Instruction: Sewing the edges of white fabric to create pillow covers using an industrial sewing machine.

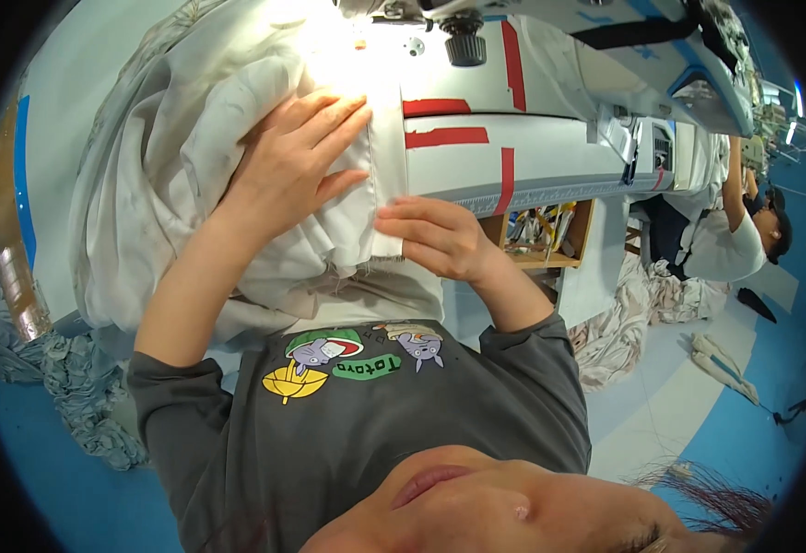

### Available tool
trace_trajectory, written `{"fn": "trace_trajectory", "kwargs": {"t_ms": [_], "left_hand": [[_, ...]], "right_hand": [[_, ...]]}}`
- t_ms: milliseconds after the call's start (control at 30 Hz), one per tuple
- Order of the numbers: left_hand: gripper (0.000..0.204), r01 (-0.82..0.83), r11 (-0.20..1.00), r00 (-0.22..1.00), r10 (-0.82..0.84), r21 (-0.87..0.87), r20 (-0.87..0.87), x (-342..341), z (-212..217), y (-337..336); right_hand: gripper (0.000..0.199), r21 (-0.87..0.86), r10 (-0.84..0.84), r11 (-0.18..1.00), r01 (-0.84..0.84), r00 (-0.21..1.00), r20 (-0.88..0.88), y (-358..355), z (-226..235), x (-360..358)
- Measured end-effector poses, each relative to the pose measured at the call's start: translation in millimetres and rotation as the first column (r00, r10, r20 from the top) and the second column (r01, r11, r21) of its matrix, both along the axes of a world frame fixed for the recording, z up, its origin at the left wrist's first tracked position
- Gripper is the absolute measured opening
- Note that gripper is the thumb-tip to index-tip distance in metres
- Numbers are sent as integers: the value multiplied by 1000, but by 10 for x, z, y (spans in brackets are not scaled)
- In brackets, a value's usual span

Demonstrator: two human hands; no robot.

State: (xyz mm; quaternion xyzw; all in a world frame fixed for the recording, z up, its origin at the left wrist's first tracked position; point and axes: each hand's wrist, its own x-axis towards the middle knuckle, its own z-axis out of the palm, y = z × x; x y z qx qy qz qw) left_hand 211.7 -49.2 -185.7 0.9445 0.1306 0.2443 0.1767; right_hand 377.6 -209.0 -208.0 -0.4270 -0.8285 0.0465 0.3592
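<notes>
Left hand [297, 161] spread flat on crumpled off-white cotton fabric [191, 157], right hand [435, 238] pinching its folded hem near the white sewing machine bed [550, 152] with red tape strips [446, 137]

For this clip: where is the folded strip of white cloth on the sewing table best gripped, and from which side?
Probably at its near end, coming from the right. The folded strip runs away toward the sewing machine, and its frayed near end overhangs the table edge, so it can be pinched there. The right hand already pinches that end, while the left hand lies flat on the bunched cloth beside it.
</notes>
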Motion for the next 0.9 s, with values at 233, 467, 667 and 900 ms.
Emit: {"fn": "trace_trajectory", "kwargs": {"t_ms": [233,467,667,900], "left_hand": [[46,62,998,995,-60,26,-84,58,-158,259],[42,64,997,997,-62,51,-42,171,-208,479],[36,140,990,986,-141,13,89,251,-227,676],[25,206,976,955,-217,75,203,322,-285,972]], "right_hand": [[12,-152,-44,988,36,998,-53,100,59,120],[11,-195,-46,980,44,999,-7,328,170,243],[10,-216,-32,976,37,999,27,496,175,349],[10,-273,-30,962,29,1000,0,672,168,451]]}}
